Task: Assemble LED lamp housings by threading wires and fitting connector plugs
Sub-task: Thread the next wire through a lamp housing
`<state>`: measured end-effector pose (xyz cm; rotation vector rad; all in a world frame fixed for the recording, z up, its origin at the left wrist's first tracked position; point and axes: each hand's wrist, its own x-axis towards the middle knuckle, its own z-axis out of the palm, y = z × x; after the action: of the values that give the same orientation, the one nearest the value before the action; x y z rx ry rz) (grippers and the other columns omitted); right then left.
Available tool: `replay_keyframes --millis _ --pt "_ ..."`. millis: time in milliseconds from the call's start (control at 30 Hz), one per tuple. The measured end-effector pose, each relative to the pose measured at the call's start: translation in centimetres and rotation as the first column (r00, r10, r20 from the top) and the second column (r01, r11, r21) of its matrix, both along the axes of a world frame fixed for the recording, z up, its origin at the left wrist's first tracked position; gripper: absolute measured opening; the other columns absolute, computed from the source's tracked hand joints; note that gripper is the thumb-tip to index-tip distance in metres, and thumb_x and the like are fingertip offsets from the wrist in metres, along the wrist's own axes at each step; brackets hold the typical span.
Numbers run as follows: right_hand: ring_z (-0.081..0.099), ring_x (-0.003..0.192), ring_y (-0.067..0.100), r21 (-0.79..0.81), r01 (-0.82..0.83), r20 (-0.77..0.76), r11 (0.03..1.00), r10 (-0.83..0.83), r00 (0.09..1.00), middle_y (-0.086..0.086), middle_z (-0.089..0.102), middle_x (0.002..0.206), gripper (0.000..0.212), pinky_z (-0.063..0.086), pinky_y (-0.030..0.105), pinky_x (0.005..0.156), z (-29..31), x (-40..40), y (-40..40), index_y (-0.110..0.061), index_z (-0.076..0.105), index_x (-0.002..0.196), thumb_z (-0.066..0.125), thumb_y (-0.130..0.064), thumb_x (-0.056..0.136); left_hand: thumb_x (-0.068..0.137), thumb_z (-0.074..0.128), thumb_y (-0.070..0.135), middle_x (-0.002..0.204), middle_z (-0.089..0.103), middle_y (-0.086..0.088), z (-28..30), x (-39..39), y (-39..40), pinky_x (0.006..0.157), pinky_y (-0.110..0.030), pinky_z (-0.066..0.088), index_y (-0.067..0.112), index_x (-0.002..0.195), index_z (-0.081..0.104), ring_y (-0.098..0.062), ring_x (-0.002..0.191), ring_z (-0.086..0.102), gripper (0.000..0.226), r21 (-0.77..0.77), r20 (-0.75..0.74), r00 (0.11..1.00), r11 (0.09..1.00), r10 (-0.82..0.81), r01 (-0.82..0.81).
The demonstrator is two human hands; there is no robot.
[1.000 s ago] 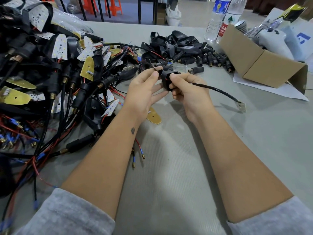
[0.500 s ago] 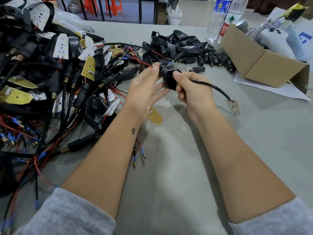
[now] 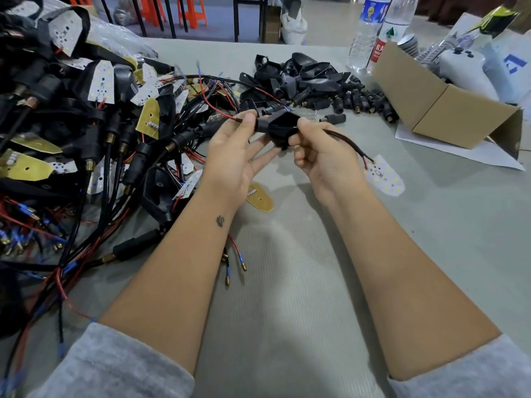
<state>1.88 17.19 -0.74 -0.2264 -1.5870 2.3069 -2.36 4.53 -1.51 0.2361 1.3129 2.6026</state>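
Light: soft, even and cool across the grey table [image 3: 301,282], moderately bright, apparently from overhead.
Shadows: faint and diffuse; a pale shadow lies beneath the forearms, a darker one under the right hand [image 3: 324,156] and beside the cardboard box [image 3: 448,110].
Glare: mild sheen on the black housing [image 3: 280,127]; small highlights on the bottles [image 3: 370,30] and on plastic wrap at upper left.
Blur: the housing and the wire [image 3: 344,139] at the right hand are slightly smeared; the LED board [image 3: 383,175] reads soft.
Focus: the centre is sharpest; grey sleeves at the bottom edge are soft.
Distortion: wide-angle bowing, the table's far edge curves, corners stretch.
Dark areas: the cable heap [image 3: 71,139] at left loses detail in its blacks.
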Motion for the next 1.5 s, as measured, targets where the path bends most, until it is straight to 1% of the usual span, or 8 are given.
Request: replay_keyframes --millis 233,400,667,800,1000,1100,1267,1500 --pt "0.048 0.043 0.012 0.268 0.043 0.034 0.963 -0.054 0.998 0.004 0.060 0.056 0.016 0.040 0.022 0.045 -0.5 0.2 -0.2 -0.010 0.065 0.078 0.068 -0.019 0.091 0.104 0.044 0.021 0.101 0.075 -0.003 -0.2 0.4 0.5 0.087 -0.032 0.057 0.014 0.106 0.066 -0.017 0.101 0.070 0.023 -0.114 -0.081 0.995 0.992 -0.065 0.056" --pt "0.052 0.052 0.013 0.146 0.030 -0.006 0.989 -0.029 1.000 0.002 0.062 0.063 0.002 0.043 0.022 0.054 -0.2 0.3 0.0 -0.012 0.066 0.089 0.068 -0.012 0.090 0.106 0.039 0.022 0.100 0.072 -0.004 -0.1 -0.2 0.0 0.075 -0.028 0.057 0.016 0.099 0.061 -0.017 0.093 0.072 0.024 -0.052 -0.032 0.991 0.990 0.131 -0.132" --pt "0.054 0.058 0.015 -0.046 0.000 -0.024 0.999 -0.001 1.000 0.005 0.061 0.076 0.039 0.049 0.024 0.057 -0.1 -0.2 0.4 -0.013 0.050 0.122 0.065 0.002 0.088 0.107 0.036 0.021 0.102 0.068 -0.006 0.0 -0.4 -0.1 0.085 -0.033 0.059 0.013 0.103 0.058 -0.023 0.099 0.066 0.024 -0.032 -0.034 0.966 0.966 0.255 -0.256" --pt "0.057 0.060 0.014 -0.017 -0.069 0.054 0.997 0.070 0.996 0.009 0.058 0.081 0.050 0.049 0.024 0.062 -0.1 -0.2 0.5 -0.006 0.045 0.133 0.041 0.019 0.090 0.107 0.034 0.019 0.104 0.067 -0.005 -0.1 -0.5 -0.1 0.086 -0.033 0.058 0.014 0.104 0.056 -0.018 0.096 0.069 0.023 -0.021 -0.022 0.956 0.956 0.291 -0.291" --pt "0.059 0.073 0.023 -0.435 -0.157 -0.050 0.887 0.151 0.987 0.016 0.057 0.086 0.027 0.050 0.030 0.076 0.5 0.1 0.6 -0.005 0.051 0.111 0.033 0.001 0.092 0.107 0.033 0.018 0.093 0.071 0.006 -0.3 -0.7 -0.1 0.083 -0.030 0.057 0.020 0.100 0.058 -0.015 0.097 0.069 0.026 -0.021 -0.042 0.944 0.944 0.329 -0.330" --pt "0.060 0.068 0.017 -0.374 -0.054 0.015 0.926 0.064 0.998 0.011 0.061 0.080 0.029 0.052 0.025 0.072 0.2 -0.3 0.7 -0.004 0.063 0.085 0.044 -0.019 0.103 0.107 0.032 0.018 0.092 0.071 0.007 -0.3 -0.7 0.0 0.087 -0.031 0.056 0.019 0.100 0.058 -0.016 0.099 0.069 0.027 -0.011 -0.034 0.945 0.945 0.326 -0.326" --pt "0.063 0.062 0.014 -0.307 0.092 -0.010 0.947 -0.099 0.995 0.010 0.063 0.079 0.016 0.056 0.024 0.067 -0.3 -0.9 0.9 -0.006 0.058 0.094 0.044 -0.008 0.103 0.108 0.031 0.019 0.104 0.068 -0.001 -0.1 -0.6 0.1 0.090 -0.030 0.056 0.015 0.109 0.055 -0.017 0.102 0.068 0.024 -0.036 -0.026 0.952 0.951 0.306 -0.307" --pt "0.059 0.059 0.014 0.098 0.114 -0.038 0.989 -0.110 0.993 0.005 0.068 0.086 0.019 0.035 0.021 0.052 -0.3 -0.5 0.7 -0.017 0.058 0.094 0.047 -0.003 0.100 0.106 0.037 0.015 0.094 0.070 0.002 0.1 -0.3 0.5 0.085 -0.030 0.058 0.018 0.101 0.058 -0.013 0.090 0.070 0.022 -0.045 0.032 0.976 0.976 0.216 -0.215"
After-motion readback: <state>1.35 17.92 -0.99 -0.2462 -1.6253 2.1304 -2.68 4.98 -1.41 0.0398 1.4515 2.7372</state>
